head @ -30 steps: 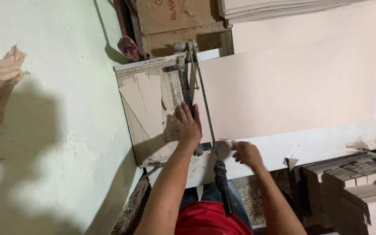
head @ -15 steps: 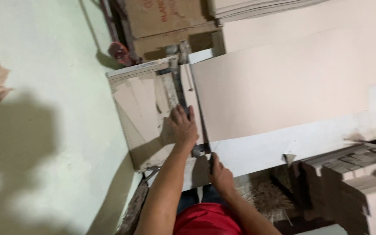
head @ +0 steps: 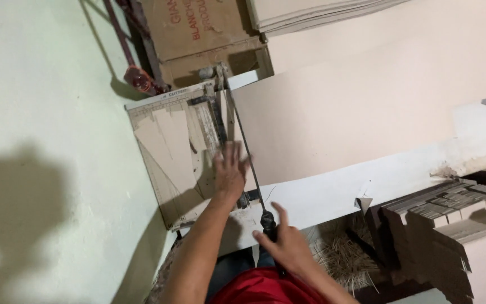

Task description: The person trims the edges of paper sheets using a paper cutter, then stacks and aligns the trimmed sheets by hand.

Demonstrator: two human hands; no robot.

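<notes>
Two hands working the paper cutter (head: pixel 181 152): left hand (head: pixel 229 169) pressing flat and open on the cardboard sheet (head: pixel 338 118) at its blade edge, right hand (head: pixel 288 245) gripping the lever handle (head: pixel 268 220), looking mid-chop, so it's needing a steady pull down.

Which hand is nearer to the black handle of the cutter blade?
Right. The right hand grips the black handle; the left hand lies flat on the cutter board, farther up.
</notes>
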